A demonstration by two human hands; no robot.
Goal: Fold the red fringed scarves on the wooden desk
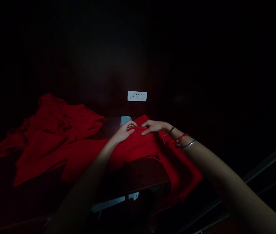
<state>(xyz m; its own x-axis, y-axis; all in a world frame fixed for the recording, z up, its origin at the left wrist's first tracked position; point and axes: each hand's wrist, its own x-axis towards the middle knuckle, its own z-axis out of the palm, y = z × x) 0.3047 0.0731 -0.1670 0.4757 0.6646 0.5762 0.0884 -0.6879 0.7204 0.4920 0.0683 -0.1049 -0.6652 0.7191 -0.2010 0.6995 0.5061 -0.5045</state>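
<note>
A red fringed scarf (138, 144) lies across the dark table, and part of it hangs over the right edge. My left hand (123, 132) pinches its upper fold between thumb and fingers. Close beside it, my right hand (152, 126) grips the same fold, thumb on the near side and fingers behind. Bracelets circle my right wrist. Further left, a crumpled heap of red cloth (59, 120) is spread out; whether it joins the scarf I cannot tell.
A phone (125, 120) with a lit screen lies just behind my left hand. On the dark wall is a white socket plate (137, 96). The front edge of the table (142, 177) shows below the scarf. Much of the room is too dark to make out.
</note>
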